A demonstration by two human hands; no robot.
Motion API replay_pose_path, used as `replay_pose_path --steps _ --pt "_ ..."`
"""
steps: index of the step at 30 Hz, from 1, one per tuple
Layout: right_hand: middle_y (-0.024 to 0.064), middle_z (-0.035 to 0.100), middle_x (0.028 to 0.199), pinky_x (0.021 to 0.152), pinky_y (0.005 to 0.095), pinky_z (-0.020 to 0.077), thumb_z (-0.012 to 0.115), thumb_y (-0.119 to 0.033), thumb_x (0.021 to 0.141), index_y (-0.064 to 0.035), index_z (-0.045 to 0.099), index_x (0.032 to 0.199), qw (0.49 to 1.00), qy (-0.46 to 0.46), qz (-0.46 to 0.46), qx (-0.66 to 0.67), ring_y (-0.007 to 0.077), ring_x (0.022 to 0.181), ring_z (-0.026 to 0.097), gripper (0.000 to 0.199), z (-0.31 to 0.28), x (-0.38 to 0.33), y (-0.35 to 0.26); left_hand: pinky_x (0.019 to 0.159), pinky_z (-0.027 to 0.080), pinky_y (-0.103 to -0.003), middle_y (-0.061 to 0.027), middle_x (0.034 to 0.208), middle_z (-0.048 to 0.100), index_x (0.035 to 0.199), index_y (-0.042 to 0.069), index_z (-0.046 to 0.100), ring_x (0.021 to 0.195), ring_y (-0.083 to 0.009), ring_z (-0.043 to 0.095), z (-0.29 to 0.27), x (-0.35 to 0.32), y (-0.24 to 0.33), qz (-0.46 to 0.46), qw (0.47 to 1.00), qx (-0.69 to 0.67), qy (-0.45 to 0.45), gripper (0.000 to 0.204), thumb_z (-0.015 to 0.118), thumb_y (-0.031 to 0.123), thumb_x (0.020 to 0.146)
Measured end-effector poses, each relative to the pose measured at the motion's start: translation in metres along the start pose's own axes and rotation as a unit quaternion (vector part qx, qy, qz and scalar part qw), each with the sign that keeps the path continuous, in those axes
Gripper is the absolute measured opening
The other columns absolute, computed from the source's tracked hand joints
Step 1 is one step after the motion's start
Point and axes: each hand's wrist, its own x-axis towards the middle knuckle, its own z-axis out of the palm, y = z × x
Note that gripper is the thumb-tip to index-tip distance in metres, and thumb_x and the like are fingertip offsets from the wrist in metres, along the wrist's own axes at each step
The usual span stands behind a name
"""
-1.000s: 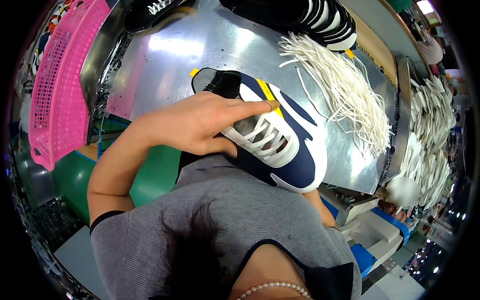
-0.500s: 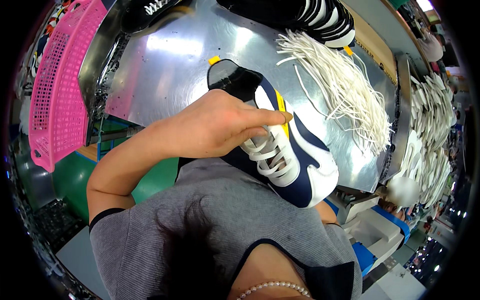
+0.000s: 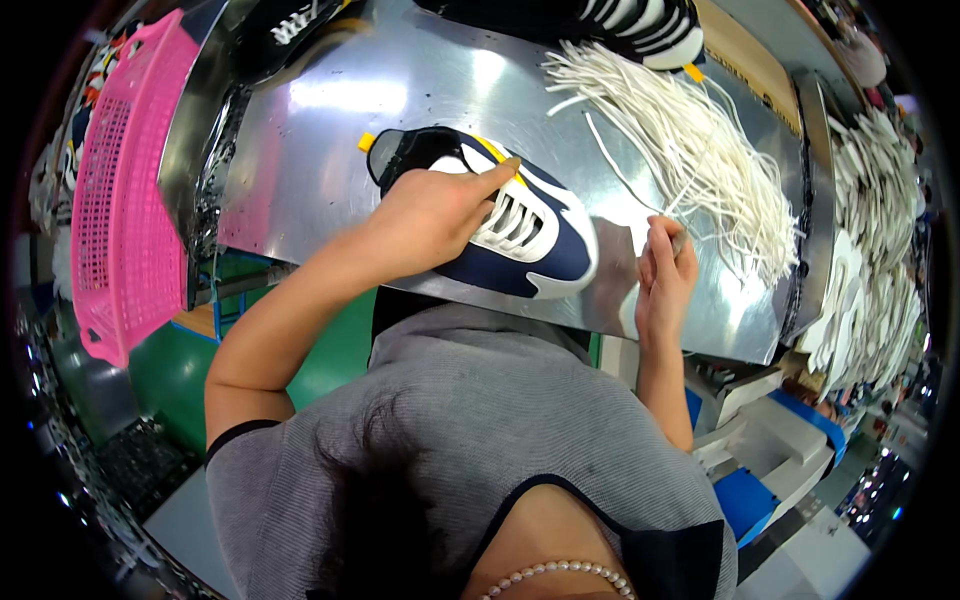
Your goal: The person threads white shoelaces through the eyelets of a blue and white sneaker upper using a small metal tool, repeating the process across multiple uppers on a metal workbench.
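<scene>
A navy and white sneaker upper (image 3: 540, 262) with a yellow stripe lies at the near edge of the metal table, white lace crossing its opening. My left hand (image 3: 435, 215) grips it at the tongue, fingers closed, index finger on the yellow stripe; the hand hides part of the lacing. To the right of the toe, my right hand (image 3: 665, 270) is raised with its fingers pinched together beside a loose pile of white shoelaces (image 3: 690, 160). One stray lace reaches its fingertips, where something small and greyish shows between the fingers; I cannot tell what they hold.
The metal table (image 3: 320, 170) ends close to my body. A stack of black and white shoe uppers (image 3: 620, 25) lies at the far side, a black shoe (image 3: 285, 35) at the far left. A pink basket (image 3: 130, 200) stands left; white laces (image 3: 880, 230) hang at the right.
The sneaker upper has gone from being held up near my chest to lying on the table, further left. My right hand has come out from behind it and moved to the laces.
</scene>
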Motion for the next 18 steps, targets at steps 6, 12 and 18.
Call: replay_pose_path --steps 6,12,18 --pt "0.0116 0.067 0.089 0.069 0.0312 0.0507 0.074 -0.013 0.087 -0.0015 0.070 0.098 0.913 -0.177 -0.206 -0.304 0.0233 0.075 0.065 0.016 0.064 0.024 -0.004 0.070 0.049 -0.044 -0.0191 0.091 0.067 0.144 0.010 0.049 0.077 -0.0381 0.064 0.020 0.006 0.002 0.010 1.000 0.008 0.019 0.052 0.057 0.007 0.093" --pt "0.0160 0.067 0.092 0.069 0.0382 0.0523 0.072 -0.013 0.085 0.0006 0.068 0.095 0.891 -0.209 -0.163 -0.369 0.0327 0.080 0.067 0.018 0.070 0.027 0.000 0.067 0.048 -0.042 -0.0168 0.087 0.066 0.144 0.012 0.051 0.075 -0.0357 0.063 0.022 0.007 0.003 -0.009 1.000 0.025 0.010 0.052 0.058 0.006 0.093" --pt "0.0159 0.065 0.090 0.068 0.0412 0.0519 0.070 -0.012 0.084 0.0008 0.067 0.096 0.872 -0.199 -0.225 -0.388 0.0351 0.078 0.065 0.017 0.071 0.025 0.010 0.067 0.048 -0.042 -0.0166 0.084 0.065 0.143 0.015 0.053 0.073 -0.0348 0.062 0.028 0.006 -0.001 -0.015 0.999 0.013 0.038 0.051 0.058 0.006 0.093"
